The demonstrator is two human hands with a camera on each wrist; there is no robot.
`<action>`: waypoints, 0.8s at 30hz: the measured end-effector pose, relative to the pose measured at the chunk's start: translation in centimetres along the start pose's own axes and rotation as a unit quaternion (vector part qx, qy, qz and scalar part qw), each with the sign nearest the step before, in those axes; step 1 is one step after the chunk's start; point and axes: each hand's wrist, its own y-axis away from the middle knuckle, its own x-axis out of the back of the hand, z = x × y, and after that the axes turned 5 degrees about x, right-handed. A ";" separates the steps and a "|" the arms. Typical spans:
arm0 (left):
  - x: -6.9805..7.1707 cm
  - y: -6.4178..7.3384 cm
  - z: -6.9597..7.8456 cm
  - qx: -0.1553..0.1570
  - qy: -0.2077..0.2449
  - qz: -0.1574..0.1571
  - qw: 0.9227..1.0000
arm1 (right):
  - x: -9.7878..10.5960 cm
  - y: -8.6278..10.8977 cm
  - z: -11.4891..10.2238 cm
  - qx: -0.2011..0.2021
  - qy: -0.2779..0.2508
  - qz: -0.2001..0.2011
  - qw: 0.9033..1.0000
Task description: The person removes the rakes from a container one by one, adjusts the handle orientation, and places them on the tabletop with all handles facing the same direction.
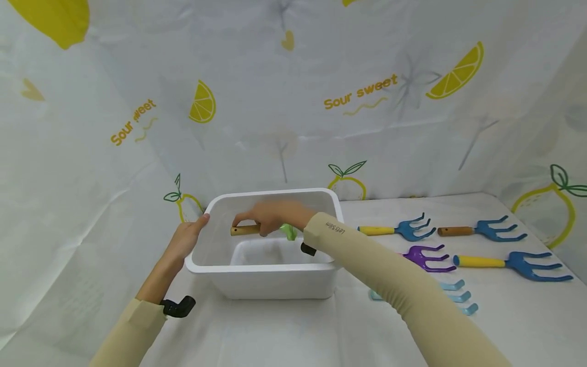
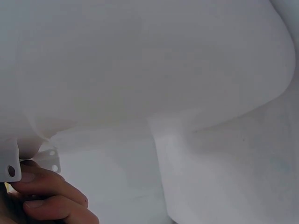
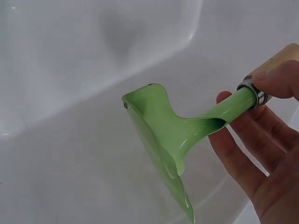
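A white plastic tub [image 1: 268, 268] stands on the cloth-covered table. My left hand [image 1: 185, 237] holds its left rim, with curled fingers [image 2: 60, 205] in the left wrist view. Inside the tub's opening, my right hand [image 1: 272, 215] grips a small garden hoe [image 3: 161, 128] with a green metal head and a wooden handle. In the right wrist view, the thumb presses near the metal collar and the fingers pass beneath the neck. The hoe's head is over the tub floor. From the head view, the hand and sleeve hide much of the tool.
On the right lie several hand rakes: a blue one with a yellow handle [image 1: 415, 230], a blue one with a brown handle [image 1: 495, 230], a larger blue one [image 1: 527, 265], a purple one [image 1: 424, 258] and a light blue one [image 1: 458, 297], partly behind the right sleeve. A lemon-print cloth [image 1: 275, 102] hangs behind.
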 end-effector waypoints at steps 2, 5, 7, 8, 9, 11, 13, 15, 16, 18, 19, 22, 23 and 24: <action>0.0 0.0 0.0 0.002 0.001 -0.001 1.000 | 0.7 0.4 -0.1 0.002 0.004 0.003 1.000; 0.0 0.0 0.1 0.006 0.003 -0.003 1.000 | 1.8 1.3 -0.6 -0.001 0.008 0.005 1.000; 0.0 0.1 0.1 0.008 0.005 -0.004 1.000 | 2.5 1.9 -0.9 -0.004 0.012 0.005 1.000; 0.0 0.1 0.1 0.007 0.004 -0.004 1.000 | 2.8 2.2 -1.1 -0.007 0.014 0.005 1.000; -0.1 0.1 0.1 0.005 0.003 -0.005 1.000 | 3.1 2.6 -1.2 -0.010 0.017 0.004 1.000; -0.1 0.1 0.1 0.006 0.004 -0.004 1.000 | 3.7 3.2 -1.5 -0.012 0.022 0.004 1.000; -0.1 0.1 0.1 0.006 0.004 -0.003 1.000 | 4.1 3.7 -1.7 -0.009 0.029 0.006 1.000; 0.0 0.1 0.1 0.008 0.004 -0.003 1.000 | 4.4 4.3 -1.9 -0.006 0.038 0.009 0.999; 0.0 0.1 0.1 0.009 0.005 -0.002 1.000 | 4.6 4.7 -2.0 -0.005 0.043 0.012 0.999; 0.0 0.2 0.1 0.009 0.006 -0.003 1.000 | 5.0 5.5 -2.2 -0.005 0.051 0.015 0.999; 0.0 0.2 0.1 0.009 0.006 -0.003 1.000 | 5.3 5.9 -2.3 -0.006 0.054 0.017 0.998; -0.1 0.2 0.0 0.006 0.006 -0.004 1.000 | 5.9 7.3 -2.6 -0.017 0.058 0.024 0.998; -0.1 0.2 0.0 0.006 0.007 -0.004 1.000 | 6.1 7.8 -2.6 -0.020 0.059 0.026 0.998; -0.1 0.2 0.0 0.005 0.006 -0.004 1.000 | 6.2 8.2 -2.6 -0.024 0.060 0.027 0.998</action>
